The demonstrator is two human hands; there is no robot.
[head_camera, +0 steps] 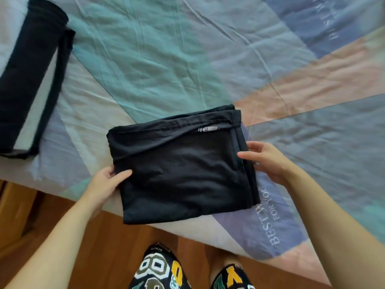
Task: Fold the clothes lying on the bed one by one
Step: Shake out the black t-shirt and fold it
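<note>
Both hands, left hand point(106, 180) and right hand point(264, 158), pinch the folded black garment point(183, 165) at the bed point(166, 59)'s near edge; uneven lifting could let its layers slide apart.

Folded black garment point(179, 165) at near edge of bed point(208, 59), overhanging slightly. Left hand point(106, 182) grips left side; right hand point(264, 157) grips right side. Second dark garment point(29, 80) at far left corner.

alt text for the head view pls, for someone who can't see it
A person's left hand and right hand grip opposite sides of a folded black garment at the edge of a pastel patchwork bedsheet. Another dark folded garment lies at far left.
</note>
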